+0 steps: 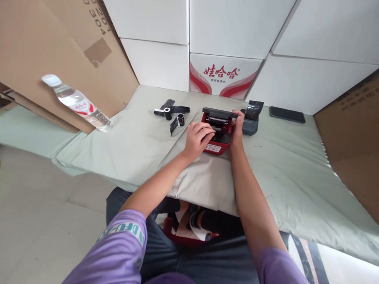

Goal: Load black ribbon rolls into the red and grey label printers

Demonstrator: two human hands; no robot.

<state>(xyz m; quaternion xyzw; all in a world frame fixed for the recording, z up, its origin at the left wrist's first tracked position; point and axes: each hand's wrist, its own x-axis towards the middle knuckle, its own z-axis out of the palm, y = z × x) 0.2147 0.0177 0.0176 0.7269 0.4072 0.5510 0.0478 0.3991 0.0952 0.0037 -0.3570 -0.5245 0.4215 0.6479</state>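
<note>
One red device (222, 138) sits on the cloth-covered tabletop (300, 162), between the two hands. Its black lid (220, 113) is raised, and the open bay holds metal rods running crosswise; anything deeper inside is too small to tell. The left hand (198, 139) comes in from about 8 o'clock, fingers bent and close together over the bay's left front; whether they pinch anything, I cannot tell. The right hand (238, 127) holds the device's side at 3 o'clock, its fingertips reaching up by the lid's corner.

Two small rolls lie toward 10 o'clock: a white-centred roll (168, 115) and a dark roll (180, 119), among overlapping dark strips (180, 109) I cannot count. Just beyond the right hand, toward 2 o'clock, are one grey device (250, 126) with a black piece (254, 109) on it and, farther on, one phone (287, 115). One clear bottle (77, 103) stands well apart at 10 o'clock, capped, its fill level unclear.

The tabletop's front edge runs at 6 o'clock, near the red device. Broad cloth stretches toward 4 and 8 o'clock. A printed box (224, 77) closes off 12 o'clock; two brown cartons (65, 50) flank the sides.
</note>
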